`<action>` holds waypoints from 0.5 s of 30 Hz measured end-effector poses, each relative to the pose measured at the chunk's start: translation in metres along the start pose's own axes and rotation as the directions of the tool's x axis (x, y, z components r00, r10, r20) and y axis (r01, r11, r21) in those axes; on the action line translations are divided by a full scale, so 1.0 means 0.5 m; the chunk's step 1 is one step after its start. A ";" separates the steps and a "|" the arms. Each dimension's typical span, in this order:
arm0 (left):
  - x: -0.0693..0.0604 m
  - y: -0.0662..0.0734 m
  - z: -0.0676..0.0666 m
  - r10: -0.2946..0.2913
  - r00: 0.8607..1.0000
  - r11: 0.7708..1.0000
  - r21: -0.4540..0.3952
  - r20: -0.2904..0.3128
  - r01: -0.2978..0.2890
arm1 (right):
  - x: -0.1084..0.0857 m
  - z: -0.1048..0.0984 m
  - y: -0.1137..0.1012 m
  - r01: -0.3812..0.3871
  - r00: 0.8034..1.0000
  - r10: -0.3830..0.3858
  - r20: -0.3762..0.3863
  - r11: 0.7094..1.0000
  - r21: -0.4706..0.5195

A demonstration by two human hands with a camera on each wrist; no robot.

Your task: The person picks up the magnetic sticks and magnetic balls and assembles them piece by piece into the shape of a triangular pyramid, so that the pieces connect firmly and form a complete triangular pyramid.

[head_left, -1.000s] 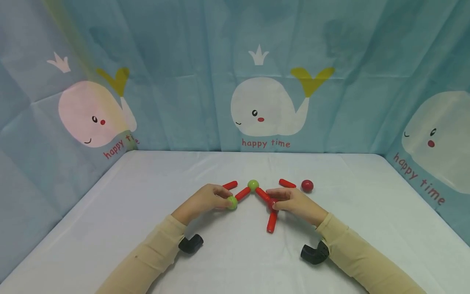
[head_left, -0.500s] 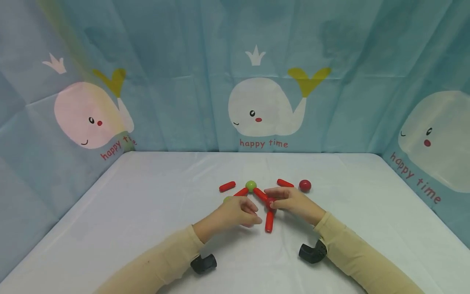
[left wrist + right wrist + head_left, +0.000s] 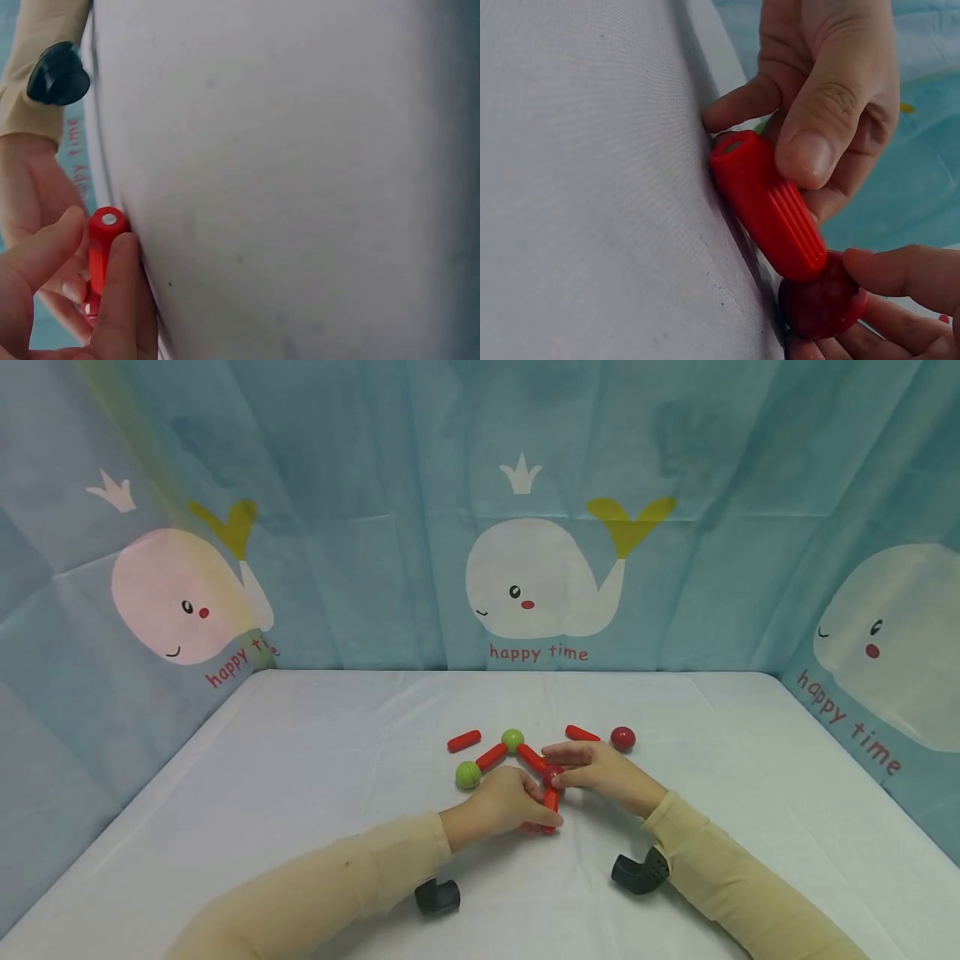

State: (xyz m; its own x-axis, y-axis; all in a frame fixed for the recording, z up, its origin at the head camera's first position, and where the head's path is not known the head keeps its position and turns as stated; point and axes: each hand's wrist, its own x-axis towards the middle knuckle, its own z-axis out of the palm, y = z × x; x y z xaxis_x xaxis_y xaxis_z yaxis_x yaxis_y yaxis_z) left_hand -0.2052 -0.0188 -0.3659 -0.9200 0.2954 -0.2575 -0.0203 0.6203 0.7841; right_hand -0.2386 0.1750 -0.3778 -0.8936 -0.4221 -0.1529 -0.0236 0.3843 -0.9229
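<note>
Fingers of the left hand (image 3: 501,803) curl round a stick (image 3: 769,206), thumb on its other side; those of the right hand (image 3: 603,773) pinch the red ball (image 3: 821,304) at that stick's end. Seating or angling the stick seems the step in hand, calling next for a steady ball. Beyond, two more sticks (image 3: 491,757) and two green balls (image 3: 512,741) run on across the tabletop (image 3: 337,718)

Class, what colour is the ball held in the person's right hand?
The ball is red; the right wrist view shows it best.
</note>
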 end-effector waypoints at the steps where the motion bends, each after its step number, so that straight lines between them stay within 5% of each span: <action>1: 0.000 0.002 0.002 0.002 1.000 1.000 0.016 -0.009 -0.002 | 0.000 0.000 0.000 -0.003 1.000 0.003 -0.002 1.000 0.000; 15: -0.001 0.002 -0.005 -0.022 1.000 0.997 0.074 0.008 0.022 | 0.003 -0.007 0.006 -0.019 0.999 0.017 -0.035 0.998 -0.062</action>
State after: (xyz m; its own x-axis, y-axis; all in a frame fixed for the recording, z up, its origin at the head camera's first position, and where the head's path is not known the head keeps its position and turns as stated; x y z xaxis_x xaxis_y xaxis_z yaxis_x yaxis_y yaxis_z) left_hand -0.2059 -0.0200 -0.3636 -0.9163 0.2872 -0.2793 -0.0109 0.6790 0.7341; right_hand -0.2415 0.1782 -0.3795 -0.9090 -0.3866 -0.1561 -0.0342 0.4423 -0.8962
